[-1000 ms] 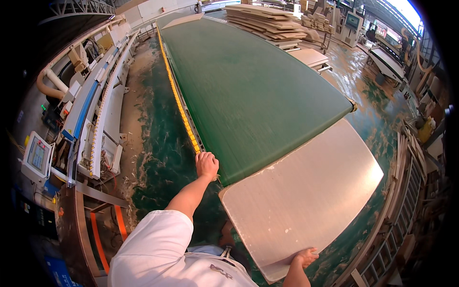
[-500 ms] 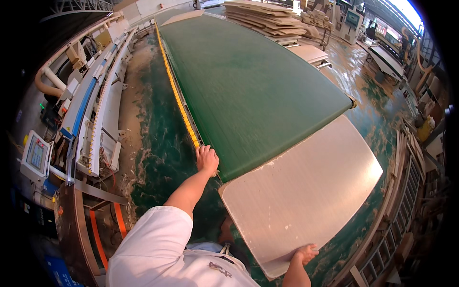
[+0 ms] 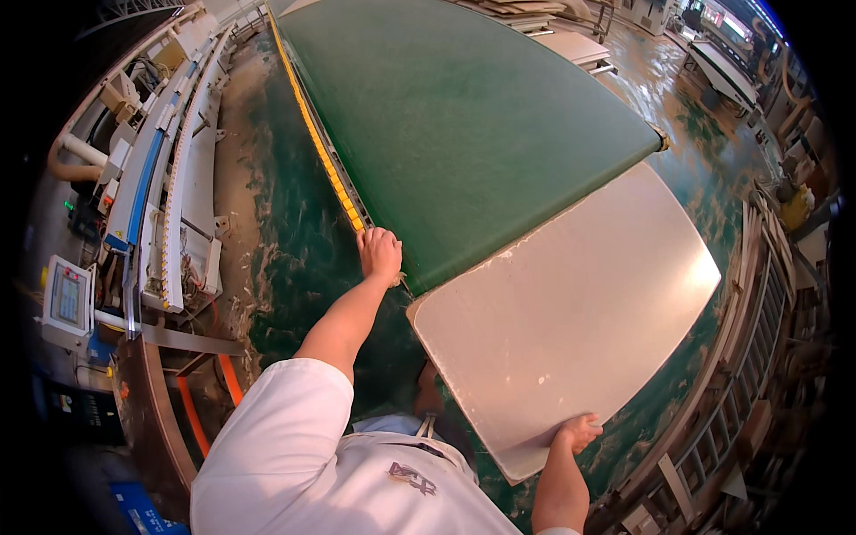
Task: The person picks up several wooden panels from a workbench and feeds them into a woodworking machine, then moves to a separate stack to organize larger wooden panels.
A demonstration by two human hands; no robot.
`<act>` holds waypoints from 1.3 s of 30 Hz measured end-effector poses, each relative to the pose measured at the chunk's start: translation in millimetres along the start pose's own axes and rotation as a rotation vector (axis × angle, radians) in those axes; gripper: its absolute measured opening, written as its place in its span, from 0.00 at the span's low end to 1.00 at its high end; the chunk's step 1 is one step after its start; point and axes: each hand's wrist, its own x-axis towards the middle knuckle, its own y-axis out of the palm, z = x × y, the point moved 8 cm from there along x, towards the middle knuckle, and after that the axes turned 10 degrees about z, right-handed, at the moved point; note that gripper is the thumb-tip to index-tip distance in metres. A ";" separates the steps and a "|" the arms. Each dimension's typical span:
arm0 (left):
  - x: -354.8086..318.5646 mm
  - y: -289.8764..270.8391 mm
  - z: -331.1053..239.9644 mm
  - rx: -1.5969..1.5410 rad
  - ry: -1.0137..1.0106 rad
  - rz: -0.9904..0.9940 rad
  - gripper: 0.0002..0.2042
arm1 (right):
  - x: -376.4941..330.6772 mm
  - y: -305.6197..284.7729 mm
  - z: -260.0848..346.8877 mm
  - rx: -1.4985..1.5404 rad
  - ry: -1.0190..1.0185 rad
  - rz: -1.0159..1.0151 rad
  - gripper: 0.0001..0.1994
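Observation:
A wide green conveyor belt (image 3: 473, 134) stretches away ahead, with a pale metal-faced table plate (image 3: 571, 312) with rounded corners against its near end. My left hand (image 3: 382, 256) is closed over the near left corner of the conveyor's side rail (image 3: 321, 153), just below the yellow strip along it. At the plate's near right edge, my right hand (image 3: 580, 432) grips the rim with its fingers over the edge. Some of its fingertips are hidden.
On the left runs a long machine (image 3: 147, 192) with a control panel (image 3: 69, 297). Stacked boards (image 3: 571, 46) stand beyond the belt. A metal ladder-like frame (image 3: 736, 392) and wooden strips line the right. Dust covers the green floor (image 3: 294, 294).
The view has tilted downward, so the belt, plate and both hands sit higher in it. Both hands keep their places on the rail and the plate's edge.

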 end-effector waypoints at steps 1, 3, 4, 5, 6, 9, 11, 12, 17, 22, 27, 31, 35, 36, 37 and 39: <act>0.2 0.5 0.4 0.007 -0.003 0.005 0.07 | 1.9 1.2 0.1 -0.004 0.003 0.009 0.29; 0.5 1.6 1.2 0.020 -0.009 0.014 0.07 | 1.0 1.6 0.3 -0.011 0.011 0.008 0.29; 0.7 2.3 1.2 0.027 -0.011 0.019 0.07 | 0.6 1.2 0.3 -0.013 0.014 0.008 0.28; 0.3 3.0 1.6 0.035 -0.013 0.024 0.07 | 1.5 1.8 -0.9 -0.013 0.021 0.009 0.28; 1.3 3.1 1.1 0.042 -0.014 0.026 0.07 | 2.9 3.2 -1.4 -0.011 0.028 0.010 0.28; 2.6 4.0 0.3 0.031 -0.020 0.043 0.07 | 4.8 4.3 -2.2 -0.003 0.027 0.009 0.28; 2.4 3.6 -0.1 0.029 -0.022 0.045 0.07 | 5.5 4.0 -2.1 0.001 0.023 0.003 0.28; 2.4 3.5 0.2 0.029 -0.023 0.046 0.07 | 5.0 4.1 -1.9 0.002 0.022 0.000 0.28; 1.9 3.9 0.3 0.032 -0.024 0.043 0.07 | 9.4 8.7 -5.4 0.000 0.011 -0.025 0.30; 1.8 3.4 0.6 0.041 -0.029 0.044 0.07 | 8.9 8.6 -3.9 -0.007 0.009 -0.008 0.30; 2.3 3.9 -0.6 0.053 -0.032 0.049 0.07 | 10.1 9.2 -5.5 -0.006 0.010 -0.015 0.30; 1.7 5.3 3.0 0.047 -0.044 0.068 0.07 | 4.9 4.7 -2.0 -0.004 -0.008 -0.050 0.28; 4.9 5.3 -2.7 0.051 -0.025 0.056 0.07 | 4.2 3.4 -3.0 -0.002 0.015 -0.012 0.28; 3.8 4.4 -2.0 0.054 -0.026 0.053 0.07 | 4.2 3.6 -2.4 -0.003 0.013 -0.011 0.28; 2.9 3.9 -1.3 0.047 -0.029 0.056 0.07 | 4.4 3.7 -2.4 -0.003 0.012 -0.010 0.28; 1.8 3.0 -0.5 0.032 -0.035 0.062 0.07 | 6.1 5.5 -2.3 -0.006 0.009 -0.001 0.29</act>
